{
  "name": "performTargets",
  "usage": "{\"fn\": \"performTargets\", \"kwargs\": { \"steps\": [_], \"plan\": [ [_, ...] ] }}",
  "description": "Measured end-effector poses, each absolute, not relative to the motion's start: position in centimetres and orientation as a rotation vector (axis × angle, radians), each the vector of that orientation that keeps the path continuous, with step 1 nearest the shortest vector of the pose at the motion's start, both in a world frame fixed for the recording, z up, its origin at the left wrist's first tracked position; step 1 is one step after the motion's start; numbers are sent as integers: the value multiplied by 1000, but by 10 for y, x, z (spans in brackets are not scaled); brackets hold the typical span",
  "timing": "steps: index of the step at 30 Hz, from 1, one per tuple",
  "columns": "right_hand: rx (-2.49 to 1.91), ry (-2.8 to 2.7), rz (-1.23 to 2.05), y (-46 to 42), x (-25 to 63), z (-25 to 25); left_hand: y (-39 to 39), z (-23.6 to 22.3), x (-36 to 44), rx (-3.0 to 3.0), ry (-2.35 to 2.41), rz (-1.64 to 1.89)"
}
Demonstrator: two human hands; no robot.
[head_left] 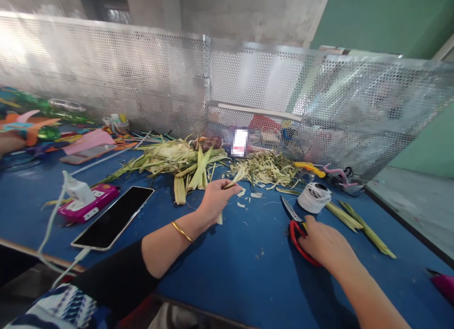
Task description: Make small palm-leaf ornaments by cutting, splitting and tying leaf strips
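Observation:
My left hand (pixel 217 200) is closed in a pinch on a strip of dried corn husk (pixel 237 177), whose pale tip sticks out past the fingers. My right hand (pixel 324 241) is at the red-handled scissors (pixel 293 232), with its fingers closed around part of the handles. The blades point away and lie low over the blue table (pixel 244 277). Just beyond the scissors stands a spool of white string (pixel 314 197). A heap of husks (pixel 170 159) lies beyond my left hand, and a pile of shredded husk (pixel 269 169) is to its right.
A black-screened phone (pixel 115 216) on a cable and a magenta power strip (pixel 88 203) lie at left. Two husk pieces (pixel 369 229) rest at right, near a yellow tool (pixel 310 168). A perforated metal screen (pixel 255 78) borders the back. Another person's hand (pixel 12 142) shows far left.

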State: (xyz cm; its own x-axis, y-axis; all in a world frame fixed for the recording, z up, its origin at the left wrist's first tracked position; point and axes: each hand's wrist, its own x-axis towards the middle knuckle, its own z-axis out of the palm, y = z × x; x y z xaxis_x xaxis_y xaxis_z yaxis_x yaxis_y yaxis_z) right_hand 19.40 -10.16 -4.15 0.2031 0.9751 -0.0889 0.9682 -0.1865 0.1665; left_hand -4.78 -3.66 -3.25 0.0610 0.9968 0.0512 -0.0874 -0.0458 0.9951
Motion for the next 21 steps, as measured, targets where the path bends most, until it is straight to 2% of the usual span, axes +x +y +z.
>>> {"fn": "performTargets", "kwargs": {
  "steps": [4, 6, 8, 10, 12, 14, 17, 21],
  "plan": [
    [2358, 1975, 167, -96, 207, -47, -33, -36, -49, 1267, 1123, 1257],
    [2476, 2056, 12, -93, 212, -48, -31, -39, -49, 1286, 1155, 1268],
    [2653, 2183, -475, -92, 210, -47, -29, -42, -49, 1297, 1164, 1289],
    [2693, 2281, -1366, -95, 200, -45, -27, -45, -49, 1305, 1157, 1314],
    [2345, 2257, -2351, -101, 184, -43, -25, -47, -49, 1320, 1164, 1333],
    [1845, 2094, -2934, -109, 168, -42, -23, -49, -49, 1350, 1191, 1348],
    [1454, 1877, -3263, -120, 151, -42, -21, -51, -49, 1409, 1229, 1372],
    [1147, 1765, -3409, -129, 141, -44, -20, -53, -48, 1477, 1263, 1400]
  ]
}}
